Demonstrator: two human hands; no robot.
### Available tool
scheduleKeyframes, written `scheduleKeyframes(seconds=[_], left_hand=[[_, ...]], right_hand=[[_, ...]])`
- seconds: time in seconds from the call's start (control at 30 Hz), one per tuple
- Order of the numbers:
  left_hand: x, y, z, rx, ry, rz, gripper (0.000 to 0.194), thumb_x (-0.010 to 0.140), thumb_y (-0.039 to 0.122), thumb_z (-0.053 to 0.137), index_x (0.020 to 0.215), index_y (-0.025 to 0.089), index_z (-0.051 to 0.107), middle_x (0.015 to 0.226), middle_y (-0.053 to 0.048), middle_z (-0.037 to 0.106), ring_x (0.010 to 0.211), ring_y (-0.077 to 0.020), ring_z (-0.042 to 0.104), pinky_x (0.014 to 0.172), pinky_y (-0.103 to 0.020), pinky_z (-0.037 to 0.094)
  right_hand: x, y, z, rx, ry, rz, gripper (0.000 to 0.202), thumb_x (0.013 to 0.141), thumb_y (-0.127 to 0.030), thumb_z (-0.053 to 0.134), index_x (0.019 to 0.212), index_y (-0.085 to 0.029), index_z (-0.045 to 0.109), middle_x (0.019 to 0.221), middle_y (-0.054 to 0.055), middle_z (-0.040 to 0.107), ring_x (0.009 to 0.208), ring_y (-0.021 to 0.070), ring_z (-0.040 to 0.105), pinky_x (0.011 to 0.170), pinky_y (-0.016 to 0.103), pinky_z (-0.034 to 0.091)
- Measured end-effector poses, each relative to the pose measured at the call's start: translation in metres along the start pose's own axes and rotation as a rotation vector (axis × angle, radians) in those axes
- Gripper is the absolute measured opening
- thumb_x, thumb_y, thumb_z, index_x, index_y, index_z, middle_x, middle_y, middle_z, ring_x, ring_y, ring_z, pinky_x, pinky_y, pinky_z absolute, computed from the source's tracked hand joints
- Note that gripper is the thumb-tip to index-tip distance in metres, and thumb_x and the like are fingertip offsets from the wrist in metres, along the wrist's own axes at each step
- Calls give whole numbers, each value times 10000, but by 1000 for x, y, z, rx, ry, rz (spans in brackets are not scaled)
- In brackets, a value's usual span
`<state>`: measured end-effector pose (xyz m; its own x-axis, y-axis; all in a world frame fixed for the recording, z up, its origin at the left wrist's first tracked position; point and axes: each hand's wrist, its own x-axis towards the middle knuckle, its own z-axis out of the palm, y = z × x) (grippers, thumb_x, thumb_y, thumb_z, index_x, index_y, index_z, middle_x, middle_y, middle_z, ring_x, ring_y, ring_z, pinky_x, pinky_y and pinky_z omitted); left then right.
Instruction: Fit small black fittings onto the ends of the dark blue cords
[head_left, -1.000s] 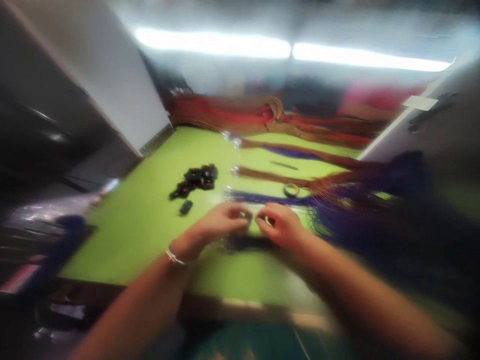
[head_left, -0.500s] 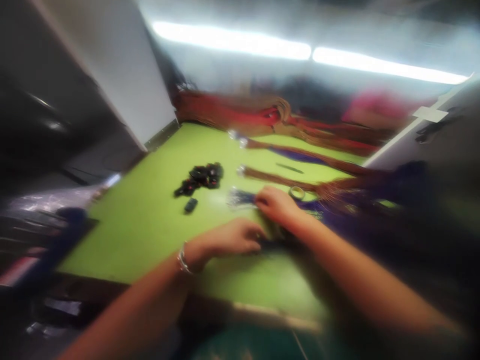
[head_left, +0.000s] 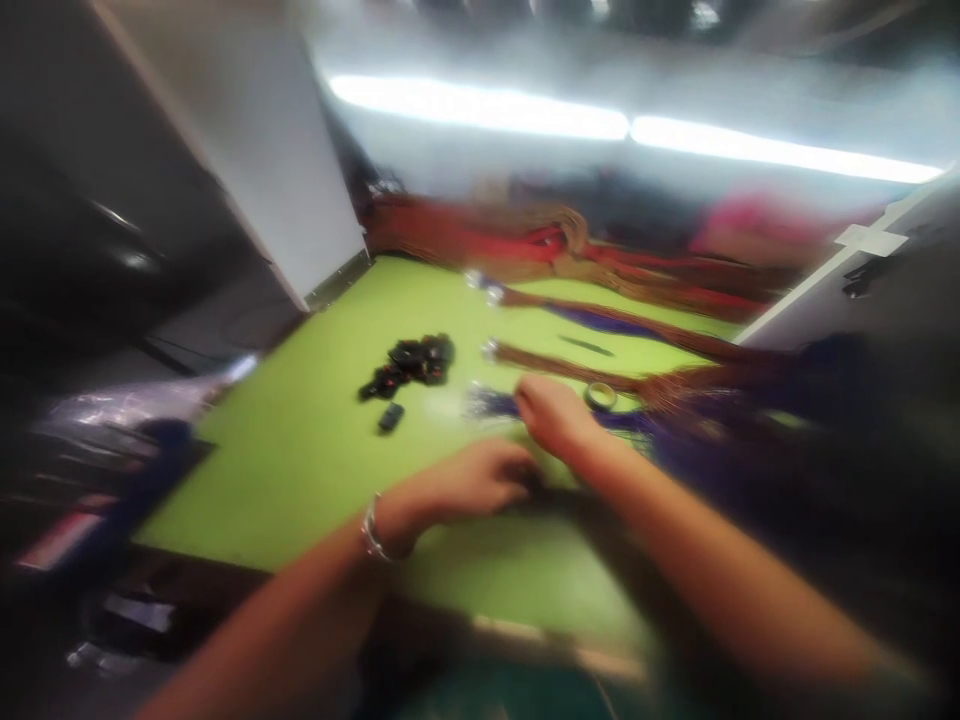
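Fluorescent tubes (head_left: 480,108) glare above a green tabletop (head_left: 300,470) in the head view. Curled fingers end both hands — the right hand (head_left: 553,412) over the blue wire bundle (head_left: 496,404), the left hand (head_left: 486,478) nearer the body — but blur hides whether either grips anything; black connectors (head_left: 420,360) lie piled farther left.

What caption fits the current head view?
Right hand over blue wires, left hand nearer the wearer, small black parts heaped on a green tabletop.
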<state>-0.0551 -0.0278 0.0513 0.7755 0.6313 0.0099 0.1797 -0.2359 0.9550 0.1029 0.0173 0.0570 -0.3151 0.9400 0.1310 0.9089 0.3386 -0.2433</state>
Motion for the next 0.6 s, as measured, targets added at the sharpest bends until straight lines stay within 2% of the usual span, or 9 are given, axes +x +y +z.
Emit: scheduleKeyframes(seconds=[0.1, 0.23, 0.37, 0.6], left_hand=[[3, -4, -3, -122, 168, -74, 223, 751, 156, 577, 952, 172, 674, 831, -46, 656, 730, -159, 579, 649, -270, 453], [8, -12, -5, -440, 357, -140, 280, 743, 227, 652, 1016, 167, 636, 854, -52, 630, 711, -134, 571, 622, -247, 447], [13, -13, -5, -695, 424, -155, 300, 713, 236, 707, 996, 158, 645, 828, -47, 631, 689, -107, 578, 615, -212, 431], [17, -9, -4, -849, 485, -220, 322, 652, 165, 757, 958, 143, 657, 844, -43, 641, 695, -96, 593, 627, -190, 454]], right_hand=[[-7, 4, -15, 157, 136, 35, 105, 764, -155, 490, 712, -168, 580, 681, 21, 606, 617, 125, 484, 575, 240, 306], [-25, 12, -21, 311, 216, 64, 126, 752, -187, 517, 660, -172, 601, 621, -6, 604, 568, 100, 476, 563, 218, 315], [-44, 18, -16, 397, 234, 108, 183, 787, -236, 514, 659, -171, 627, 598, -9, 598, 555, 93, 471, 557, 214, 312], [-53, 18, -9, 505, 191, 156, 241, 807, -303, 497, 632, -165, 588, 572, -17, 543, 555, 90, 443, 562, 211, 317]])
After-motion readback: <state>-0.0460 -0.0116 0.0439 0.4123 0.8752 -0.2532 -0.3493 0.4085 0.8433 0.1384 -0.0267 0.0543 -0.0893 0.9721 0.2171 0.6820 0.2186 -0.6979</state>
